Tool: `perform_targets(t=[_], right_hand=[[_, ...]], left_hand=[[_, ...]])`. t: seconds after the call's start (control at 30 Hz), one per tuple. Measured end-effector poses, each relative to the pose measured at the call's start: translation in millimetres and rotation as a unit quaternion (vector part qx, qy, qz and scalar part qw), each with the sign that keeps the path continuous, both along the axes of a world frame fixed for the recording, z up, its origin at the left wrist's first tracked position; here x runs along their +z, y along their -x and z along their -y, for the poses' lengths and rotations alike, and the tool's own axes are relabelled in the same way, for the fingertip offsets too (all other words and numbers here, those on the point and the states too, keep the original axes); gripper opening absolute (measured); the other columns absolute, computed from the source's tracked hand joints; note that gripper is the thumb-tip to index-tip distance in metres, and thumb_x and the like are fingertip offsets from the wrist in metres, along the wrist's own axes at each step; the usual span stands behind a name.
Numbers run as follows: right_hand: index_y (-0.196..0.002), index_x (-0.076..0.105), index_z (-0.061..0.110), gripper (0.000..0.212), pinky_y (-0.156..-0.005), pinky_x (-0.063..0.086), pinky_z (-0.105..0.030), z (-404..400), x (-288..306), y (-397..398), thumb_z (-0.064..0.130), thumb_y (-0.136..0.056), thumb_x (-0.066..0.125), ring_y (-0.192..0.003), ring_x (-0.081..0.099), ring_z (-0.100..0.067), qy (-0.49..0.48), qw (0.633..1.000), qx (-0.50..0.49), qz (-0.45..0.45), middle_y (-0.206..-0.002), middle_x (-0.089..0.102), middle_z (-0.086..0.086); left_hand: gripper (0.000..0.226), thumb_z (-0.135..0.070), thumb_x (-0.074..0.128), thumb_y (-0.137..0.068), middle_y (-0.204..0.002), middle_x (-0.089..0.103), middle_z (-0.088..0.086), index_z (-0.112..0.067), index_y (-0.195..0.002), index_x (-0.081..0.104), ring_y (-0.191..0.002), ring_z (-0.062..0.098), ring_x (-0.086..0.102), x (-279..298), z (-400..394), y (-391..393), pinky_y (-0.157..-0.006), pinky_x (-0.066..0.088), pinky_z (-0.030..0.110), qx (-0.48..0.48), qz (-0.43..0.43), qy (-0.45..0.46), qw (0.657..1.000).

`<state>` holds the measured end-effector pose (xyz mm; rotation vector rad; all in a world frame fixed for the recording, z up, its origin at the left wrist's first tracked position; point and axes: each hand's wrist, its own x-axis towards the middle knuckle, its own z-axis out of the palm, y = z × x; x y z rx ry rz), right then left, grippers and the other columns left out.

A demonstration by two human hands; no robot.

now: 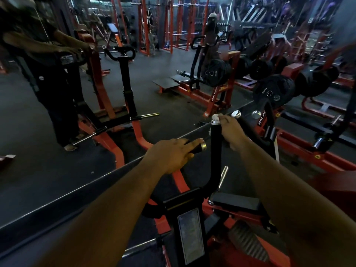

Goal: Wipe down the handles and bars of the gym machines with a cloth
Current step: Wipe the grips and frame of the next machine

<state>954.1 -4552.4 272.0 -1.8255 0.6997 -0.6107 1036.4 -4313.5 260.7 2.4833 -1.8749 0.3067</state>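
Observation:
A black machine with two handles stands right in front of me. My left hand holds the left handle, a black grip with a chrome end cap, fingers over it and thumb under. The right handle is a black upright bar with a chrome tip. My right hand is at its top and pinches a small white cloth against the tip. Most of the cloth is hidden by the hand.
A wall mirror directly ahead reflects me and the machine. A phone lies on the machine's centre post below my arms. A black pad and orange frame sit lower right. Weight plates hang at the right.

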Motion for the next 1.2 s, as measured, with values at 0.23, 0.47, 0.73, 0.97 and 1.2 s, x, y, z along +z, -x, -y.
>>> perform_targets(t=[0.23, 0.47, 0.73, 0.97, 1.2], right_hand=[[-0.106, 0.07, 0.02, 0.028, -0.088, 0.052, -0.024, -50, -27, 46, 0.033, -0.109, 0.045, -0.091, 0.063, -0.001, 0.099, 0.973, -0.18, 0.106, -0.097, 0.068, 0.01], [-0.12, 0.072, 0.012, 0.023, -0.103, 0.042, -0.011, -131, -37, 50, 0.011, -0.104, 0.055, -0.114, 0.057, -0.003, 0.306, 0.949, -0.02, 0.073, -0.122, 0.068, -0.002], [-0.144, 0.057, 0.015, 0.05, -0.125, 0.021, -0.043, -158, -57, 46, -0.001, -0.097, 0.056, -0.152, 0.033, -0.023, 0.416, 0.907, 0.021, -0.056, -0.156, 0.049, -0.002], [-0.139, 0.061, 0.016, 0.042, -0.119, 0.035, -0.051, -168, -38, 24, 0.002, -0.101, 0.048, -0.15, 0.037, -0.029, 0.321, 0.935, -0.113, -0.103, -0.155, 0.051, -0.008], [-0.14, 0.062, 0.015, 0.044, -0.119, 0.035, -0.033, -208, -31, 24, -0.002, -0.102, 0.047, -0.146, 0.037, -0.012, 0.317, 0.947, -0.039, -0.021, -0.151, 0.055, -0.004]], left_hand=[[0.059, -0.05, 0.031, -0.109, -0.156, 0.042, -0.003, -0.046, -0.161, 0.003, -0.132, 0.026, 0.053, 5, -2, 1, -0.091, 0.055, 0.046, 0.003, -0.03, -0.01, 1.0], [0.058, -0.053, 0.045, -0.103, -0.149, 0.047, -0.004, -0.034, -0.156, 0.031, -0.125, 0.025, 0.057, 5, -16, 0, -0.087, 0.056, 0.045, 0.007, -0.063, 0.007, 0.998], [0.061, -0.052, 0.035, -0.107, -0.164, 0.031, -0.005, -0.038, -0.162, 0.015, -0.138, 0.023, 0.048, -24, -116, -25, -0.104, 0.048, 0.042, 0.044, -0.169, 0.079, 0.981], [0.055, -0.05, 0.032, -0.108, -0.169, 0.019, -0.004, -0.04, -0.16, 0.019, -0.144, 0.025, 0.042, -38, -119, -20, -0.107, 0.049, 0.05, 0.046, -0.209, 0.131, 0.968], [0.053, -0.046, 0.036, -0.108, -0.168, 0.023, 0.001, -0.038, -0.159, 0.023, -0.143, 0.027, 0.042, -39, -122, -18, -0.104, 0.05, 0.047, 0.035, -0.234, 0.144, 0.961]])
